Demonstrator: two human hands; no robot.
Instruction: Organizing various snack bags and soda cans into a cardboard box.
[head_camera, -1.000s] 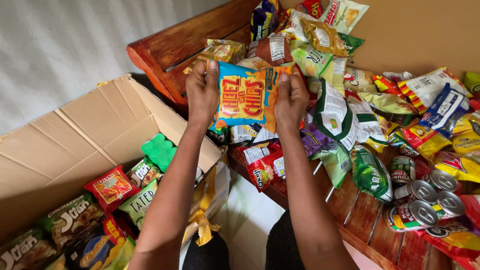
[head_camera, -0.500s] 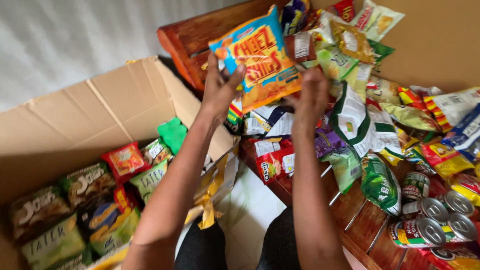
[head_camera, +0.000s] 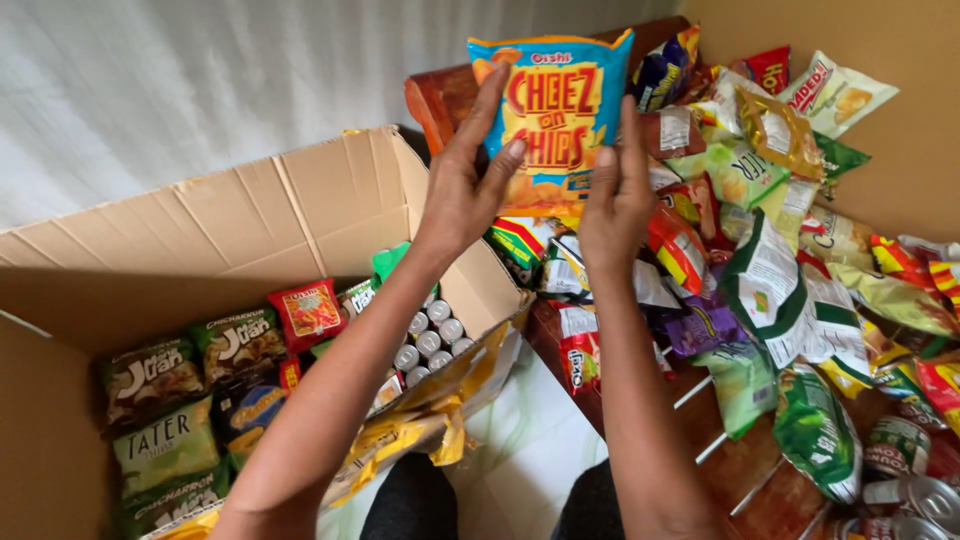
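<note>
Both my hands hold up a yellow and blue snack bag (head_camera: 552, 110) with red lettering, upright in front of me. My left hand (head_camera: 466, 178) grips its left edge with the fingers spread along it. My right hand (head_camera: 617, 190) grips its lower right side. The bag hangs above the near end of a wooden table (head_camera: 448, 98) heaped with snack packets (head_camera: 770, 260). Down to the left stands an open cardboard box (head_camera: 230, 235) holding more packets and several small cans (head_camera: 432, 340).
Tin cans (head_camera: 900, 450) lie at the table's lower right. Green and dark chip bags (head_camera: 165, 440) stand in rows in the box. A pale curtain (head_camera: 200, 90) hangs behind the box. My knees are at the bottom over a light floor.
The snack bag has been lifted from the pile and raised higher. My view has shifted left and down, showing more of the box.
</note>
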